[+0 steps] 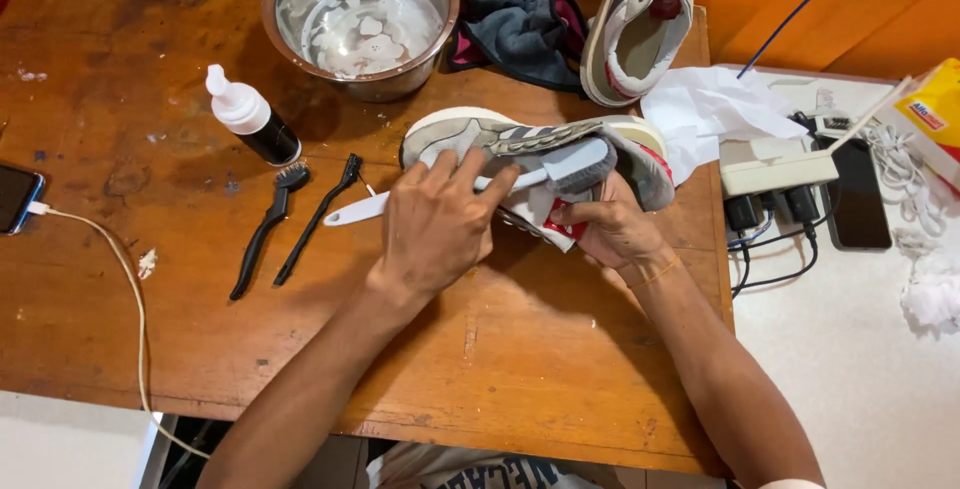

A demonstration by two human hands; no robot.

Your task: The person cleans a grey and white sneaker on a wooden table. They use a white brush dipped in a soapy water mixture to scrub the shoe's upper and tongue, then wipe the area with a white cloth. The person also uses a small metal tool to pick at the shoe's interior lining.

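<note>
A grey and white sneaker [470,134] lies on its side on the wooden table [120,329]. My left hand [435,224] rests over its toe end, fingers wrapped on the white handle of a brush [575,164] whose grey bristle head lies against the shoe's side. The handle's tip sticks out to the left of my hand. My right hand [612,234] grips the sneaker from below, near its red and white tongue.
A steel bowl of soapy water [360,19], a dark bottle with a white cap [250,114], two slim black brushes [265,234], a dark cloth [520,24] and a second sneaker [640,19] are on the table. A power strip [780,169] and phone [858,199] lie right.
</note>
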